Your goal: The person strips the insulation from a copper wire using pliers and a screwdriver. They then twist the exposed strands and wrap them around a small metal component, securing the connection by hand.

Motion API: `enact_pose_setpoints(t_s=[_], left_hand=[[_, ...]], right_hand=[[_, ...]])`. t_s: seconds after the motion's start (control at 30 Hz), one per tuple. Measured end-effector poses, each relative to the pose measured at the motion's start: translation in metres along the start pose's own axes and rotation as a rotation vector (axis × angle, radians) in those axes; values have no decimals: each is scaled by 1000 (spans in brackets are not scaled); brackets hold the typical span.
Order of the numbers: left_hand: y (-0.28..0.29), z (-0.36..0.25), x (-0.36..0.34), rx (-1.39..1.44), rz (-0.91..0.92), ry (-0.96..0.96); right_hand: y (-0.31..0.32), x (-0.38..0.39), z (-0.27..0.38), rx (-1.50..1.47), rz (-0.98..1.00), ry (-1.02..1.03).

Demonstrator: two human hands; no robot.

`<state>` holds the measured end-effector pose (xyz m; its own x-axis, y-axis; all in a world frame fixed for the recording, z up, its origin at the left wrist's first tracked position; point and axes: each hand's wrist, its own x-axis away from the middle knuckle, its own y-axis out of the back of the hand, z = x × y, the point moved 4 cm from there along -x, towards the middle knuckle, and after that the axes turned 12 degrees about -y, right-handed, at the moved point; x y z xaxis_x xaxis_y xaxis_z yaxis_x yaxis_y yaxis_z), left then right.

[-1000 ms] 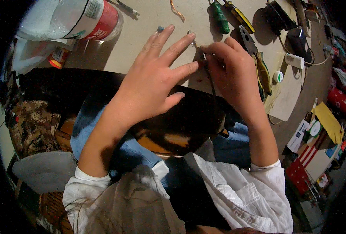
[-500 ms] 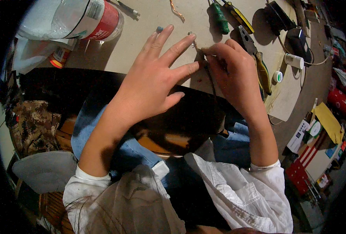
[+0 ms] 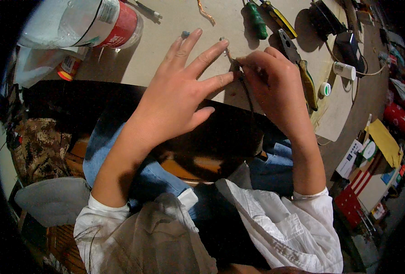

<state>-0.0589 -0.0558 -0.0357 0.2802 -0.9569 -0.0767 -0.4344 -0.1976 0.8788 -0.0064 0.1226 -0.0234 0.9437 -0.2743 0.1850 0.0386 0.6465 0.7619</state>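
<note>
My left hand (image 3: 172,93) lies spread over the table edge, palm down. One fingertip rests at a small metal piece (image 3: 222,39) at the tip of a dark cable (image 3: 247,94), and another finger touches or nearly touches the cable lower down. Between thumb and fingers, my right hand (image 3: 277,84) pinches the cable near its bare copper strands (image 3: 230,55). The cable hangs down over the table edge. By the left fingertips sits a small blue-grey piece (image 3: 185,34). My right palm hides part of the grip.
Pliers (image 3: 308,84) lie right of my right hand, with a green-handled screwdriver (image 3: 257,23) and a yellow-black tool (image 3: 282,20) beyond. Twisted copper wire (image 3: 206,13) and a grey cable piece (image 3: 148,11) lie farther back. A large clear bottle (image 3: 129,25) stands left; black adapters (image 3: 347,48) right.
Almost nothing differs. My left hand has shifted very slightly left, while my right hand keeps its pinch on the cable.
</note>
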Motion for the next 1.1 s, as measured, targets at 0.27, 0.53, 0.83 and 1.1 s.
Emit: enact_pose_setpoints(t_s=[0.27,0.53,0.83,1.1], left_hand=[[-2,6,2,28,-6,-27],[-5,7,0,-14,-30,-23],[-7,7,0,-55,-12,-19],[-7,6,1,-88,15,-11]], right_hand=[[-2,5,-6,-42,-36,14],[-11,16,-9,-38,-183,117],[-12,18,-9,-47,-201,116],[-10,28,-10,-168,-121,71]])
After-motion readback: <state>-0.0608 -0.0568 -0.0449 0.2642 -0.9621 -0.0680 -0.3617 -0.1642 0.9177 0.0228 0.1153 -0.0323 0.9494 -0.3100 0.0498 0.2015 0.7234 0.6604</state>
